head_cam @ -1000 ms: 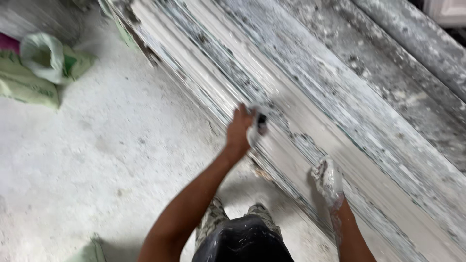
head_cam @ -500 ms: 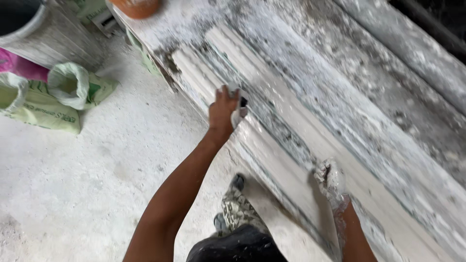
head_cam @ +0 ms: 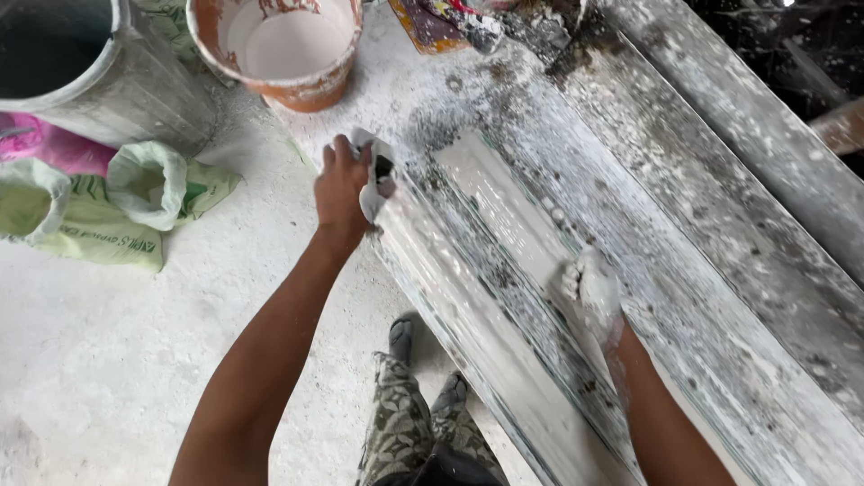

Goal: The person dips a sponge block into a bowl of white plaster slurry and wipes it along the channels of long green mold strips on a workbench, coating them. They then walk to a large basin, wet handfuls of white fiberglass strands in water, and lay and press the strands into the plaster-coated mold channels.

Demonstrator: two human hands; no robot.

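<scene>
Plaster dust coats the pale floor (head_cam: 117,360) at the near edge, where a person's patterned trouser legs (head_cam: 405,423) and dark shoes stand just beside a long workbench (head_cam: 720,297). Both arms reach over the bench, which is streaked grey and white. The right hand (head_cam: 592,286), caked in white plaster, rests on a long white moulding (head_cam: 486,306), fingers curled loosely; whether it grips anything cannot be told. The moulding lies flat on the bench, its long axis running diagonally from lower right to upper left, its far end pointing toward the buckets. At that end the left hand (head_cam: 345,184) is closed on a small plaster-smeared tool (head_cam: 376,184) pressed to the moulding's tip. Farther left lie green sacks (head_cam: 108,216). Beyond stand an orange bucket (head_cam: 279,49) holding white mix and a grey bin (head_cam: 99,81).
</scene>
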